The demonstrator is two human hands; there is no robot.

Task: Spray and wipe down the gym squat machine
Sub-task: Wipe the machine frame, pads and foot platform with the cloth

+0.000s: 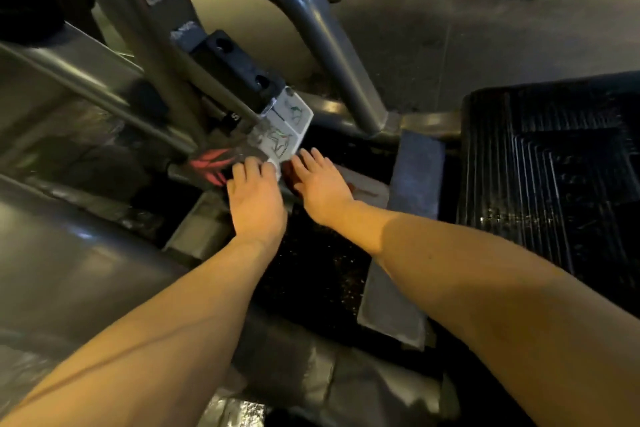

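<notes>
Grey steel squat machine (313, 24) fills the view; both hands work low at its base, off the footplate's left edge.

- Far left: dark frame panel with a red logo sticker (211, 165).
- Left hand (256, 199) sits on that panel's right end, fingers bent over it. A white scrap shows at the fingertips, either cloth or label edge, so I cannot tell whether it grips anything.
- Just above: white diagram placard (287, 128).
- Right hand (322, 184), just beside the left, has its fingers straight and released, lying flat on a pale plate with reddish marks.
- Right: black ribbed rubber footplate (554, 184), with glints at its near left corner, possibly spray.
- No spray bottle in view.

Judgement: mid-task, wiping at the base. Upper tubes and footplate give no sign either way and are likely left to do.
</notes>
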